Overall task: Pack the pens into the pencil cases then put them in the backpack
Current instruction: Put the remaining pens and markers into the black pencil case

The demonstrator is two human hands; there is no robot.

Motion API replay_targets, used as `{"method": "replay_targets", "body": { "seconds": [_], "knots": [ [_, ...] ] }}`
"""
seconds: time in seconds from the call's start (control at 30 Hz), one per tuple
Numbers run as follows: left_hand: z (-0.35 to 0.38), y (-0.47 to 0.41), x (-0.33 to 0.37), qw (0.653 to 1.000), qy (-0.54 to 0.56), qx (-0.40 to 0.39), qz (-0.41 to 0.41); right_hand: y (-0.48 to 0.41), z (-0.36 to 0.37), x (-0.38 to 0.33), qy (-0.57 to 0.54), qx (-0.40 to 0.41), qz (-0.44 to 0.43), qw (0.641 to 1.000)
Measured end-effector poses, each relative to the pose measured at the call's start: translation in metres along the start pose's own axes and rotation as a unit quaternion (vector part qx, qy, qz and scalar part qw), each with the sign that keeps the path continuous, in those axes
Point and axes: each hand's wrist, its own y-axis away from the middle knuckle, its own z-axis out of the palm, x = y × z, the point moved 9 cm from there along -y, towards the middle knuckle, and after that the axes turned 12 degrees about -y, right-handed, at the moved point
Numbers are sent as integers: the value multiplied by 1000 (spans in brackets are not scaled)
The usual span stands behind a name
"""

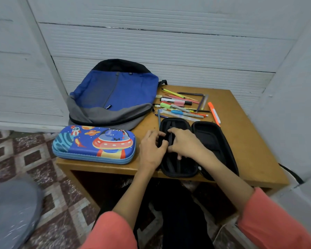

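Observation:
A black pencil case (212, 141) lies open at the table's front right, its two halves side by side. My left hand (151, 150) grips the left rim of its left half. My right hand (185, 142) reaches into that half, fingers pressing on dark pens lying inside. A pile of pens, markers and rulers (183, 105) sits just behind the case, with an orange marker (214, 114) at its right. A blue space-print pencil case (93, 144) lies shut at the front left. The blue and grey backpack (113, 94) lies flat at the back left.
The small wooden table (250, 141) stands in a corner between white walls. Its front edge is near my knees. A patterned tiled floor (34, 159) and a grey rounded object (11, 209) are at the left.

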Motion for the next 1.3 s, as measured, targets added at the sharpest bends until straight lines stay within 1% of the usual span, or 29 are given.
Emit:
{"method": "replay_targets", "body": {
  "seconds": [0.07, 0.1, 0.2, 0.33, 0.53, 0.77, 0.87, 1.03, 1.17, 1.3],
  "knots": [
    [1, 0, -1, 1000, 0, -7, -3, 3, -6, -14, 147, 32, -54, 987],
    [1, -1, 0, 1000, 0, -9, -3, 4, -6, -20, 192, 36, -83, 977],
    [2, -1, 0, 1000, -3, -11, -1, 6, 1, -27, 269, 10, -172, 948],
    [2, 0, -1, 1000, -7, -9, -2, 1, -5, -16, 256, -26, -218, 942],
    [2, -1, -1, 1000, -2, -8, 4, 4, -20, -17, 221, -17, -282, 933],
    [3, -1, -2, 1000, -3, -6, 2, 12, -17, -18, 238, -94, -273, 927],
    [3, -1, -2, 1000, -4, -6, 4, 13, -13, -16, 274, -111, -264, 918],
    [3, -1, -3, 1000, -6, -10, -1, 14, -9, -18, 337, -101, -275, 895],
    [4, -1, -3, 1000, -8, -15, -1, 19, -9, -29, 371, -74, -317, 870],
    [4, -1, -2, 1000, -9, -12, 2, 19, -8, -27, 373, -82, -323, 866]
  ]
}}
